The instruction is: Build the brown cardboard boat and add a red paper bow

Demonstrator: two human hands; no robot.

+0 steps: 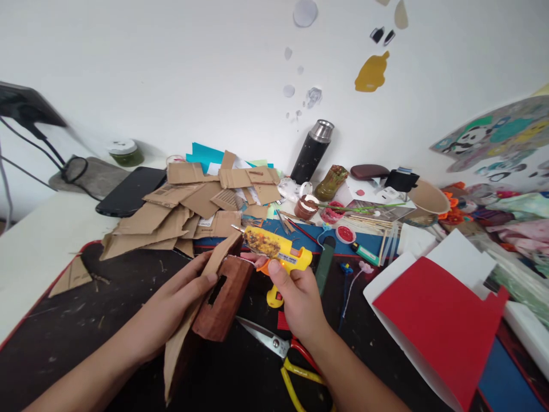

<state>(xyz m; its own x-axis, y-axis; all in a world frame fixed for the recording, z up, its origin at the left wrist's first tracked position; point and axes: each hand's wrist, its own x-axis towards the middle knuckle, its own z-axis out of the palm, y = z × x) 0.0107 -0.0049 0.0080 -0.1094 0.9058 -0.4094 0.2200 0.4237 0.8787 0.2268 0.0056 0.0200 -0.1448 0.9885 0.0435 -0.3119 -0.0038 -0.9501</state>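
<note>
My left hand (180,297) is closed round a curved piece of cardboard (182,349), its thumb on the edge beside a reddish-brown box (223,297) with a dark slot. The box rests against the cardboard. My right hand (300,297) grips a yellow glue gun (278,249), its body stained brown, with the nozzle pointing left over the top edge of the cardboard. Below the box lie open scissors (274,343) with red and yellow handles, partly hidden by my right forearm.
Cardboard scraps (146,220) are piled at the back left. A black flask (313,150), paint jars (306,207) and a green cutter (326,263) stand or lie behind the glue gun. Red sheet (437,320) is at the right, a black tablet (131,190) at the left.
</note>
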